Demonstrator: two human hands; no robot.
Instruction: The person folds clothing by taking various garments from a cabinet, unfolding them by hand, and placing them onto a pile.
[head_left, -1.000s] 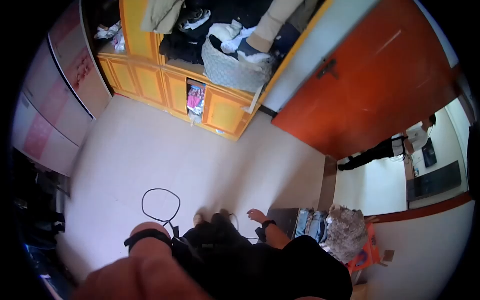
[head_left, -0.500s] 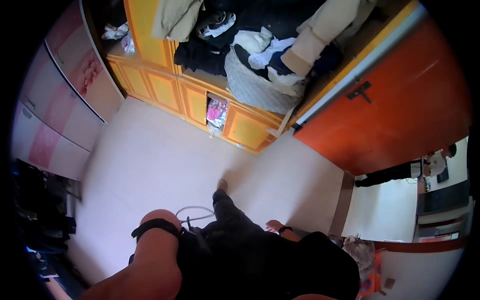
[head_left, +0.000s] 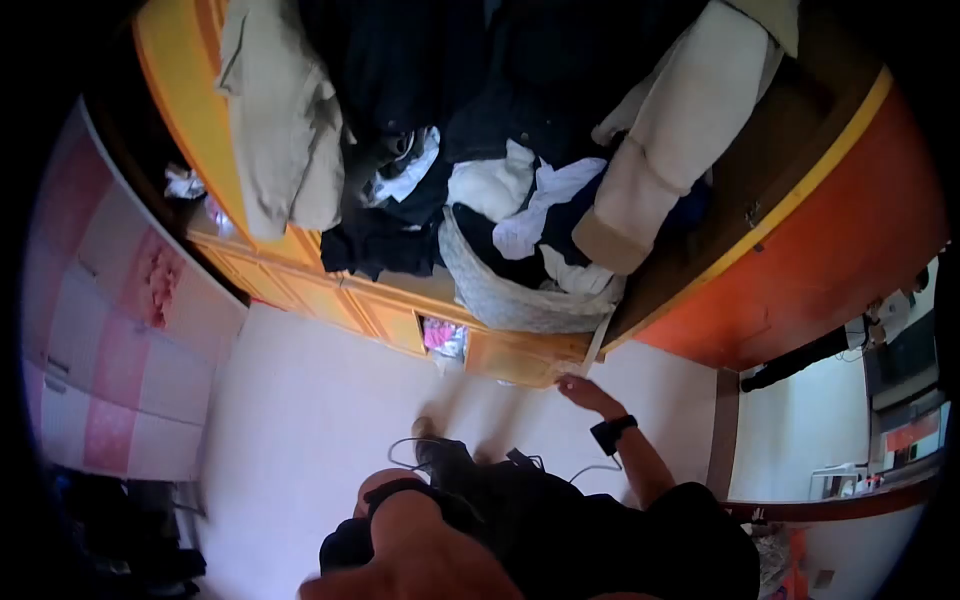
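- The right hand (head_left: 582,391) reaches forward and up, fingers spread and holding nothing, its tips at the lower front edge of the yellow wardrobe (head_left: 505,362), just below the grey woven basket (head_left: 520,300).
- A black wrist strap (head_left: 612,433) sits on the right forearm, which rises out of dark clothing at the bottom of the head view.
- The left hand (head_left: 385,490) sits close under the camera, blurred and foreshortened, with a black band across the wrist; whether its fingers are open or closed cannot be told.
- The basket stands on the wardrobe's open shelf, tilted toward the camera and stuffed with white and dark clothes (head_left: 530,215) (a beige sleeve (head_left: 665,150) hangs over its right side).
- To the left of the basket, dark garments (head_left: 385,240) spill over the shelf edge, and a cream garment (head_left: 285,120) hangs down the yellow frame.
- Below the shelf, a small compartment (head_left: 445,337) stands open, showing pink fabric.
- A thin cable (head_left: 420,445) lies looped on the pale floor (head_left: 300,400) near the person's foot.
- At right, an orange door (head_left: 850,260) stands open; beyond it another person (head_left: 830,345) stands in a bright room, well apart.
- A pink-panelled cabinet (head_left: 110,330) lines the left wall.
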